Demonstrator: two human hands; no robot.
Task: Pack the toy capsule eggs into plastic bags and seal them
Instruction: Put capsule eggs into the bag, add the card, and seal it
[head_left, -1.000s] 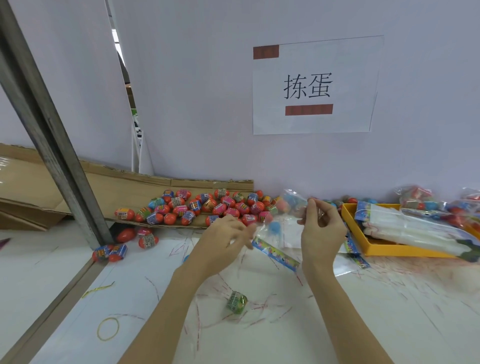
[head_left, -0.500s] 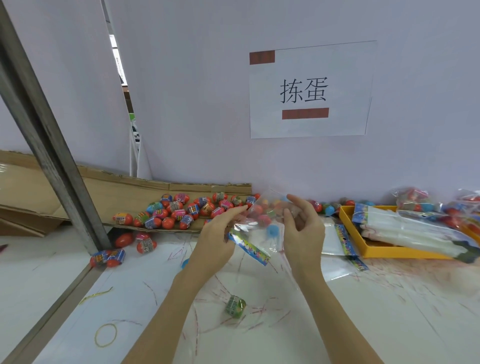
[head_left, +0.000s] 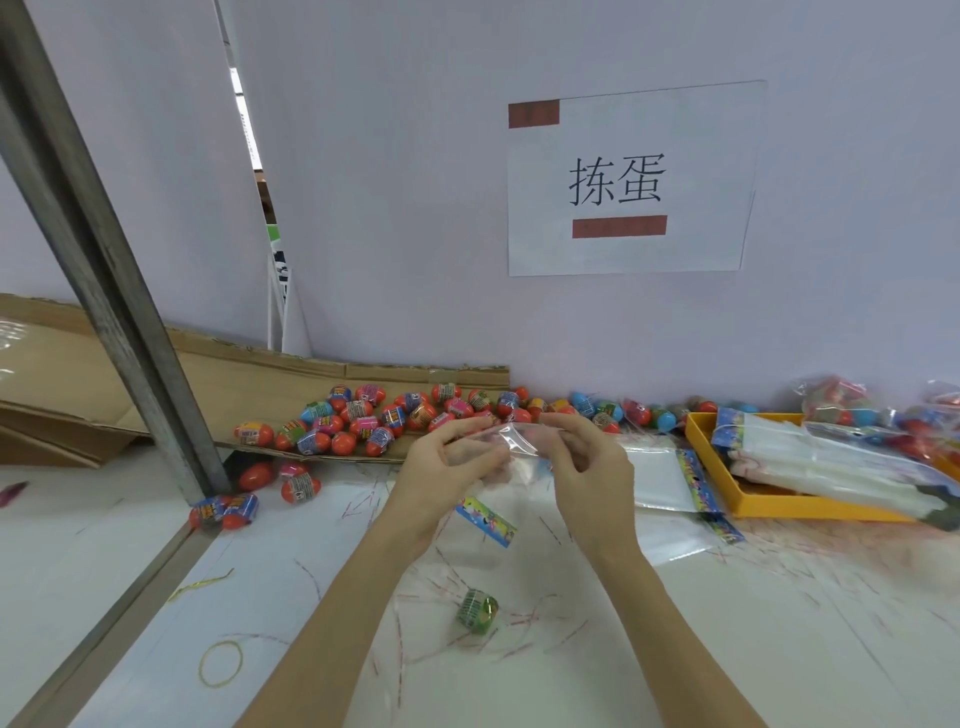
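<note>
I see both hands raised over the white counter (head_left: 675, 649), holding one clear plastic bag (head_left: 519, 447) between them. My left hand (head_left: 441, 467) has its fingers curled, thumb and forefinger pinching the bag's upper edge on the left side. My right hand (head_left: 587, 462) pinches the same edge from the right, fingertips bent in toward the left hand, so the mouth of the bag is stretched between the two. The bag hangs down from that edge, and its printed colourful header strip (head_left: 485, 521) sits low, just below my left wrist. Whether anything is inside the bag I cannot tell; the film is too clear and blurred.

Behind my hands lies the heap of toy eggs (head_left: 374, 421), mostly orange with bright wrappers, spread over a flat piece of cardboard (head_left: 260, 374) against the wall, with more strung along the wall toward the right. A few eggs (head_left: 298, 486) have rolled off onto the counter near the slanted metal post (head_left: 104, 260). One green-wrapped egg (head_left: 478, 610) lies alone on the counter, near me, between my forearms. An empty bag (head_left: 660, 483) lies flat just right of my right hand. Beside it a yellow tray (head_left: 769, 506) holds a stack of more bags. A yellow rubber band (head_left: 221, 662) lies at lower left. A paper sign (head_left: 628, 176) hangs on the wall above.
</note>
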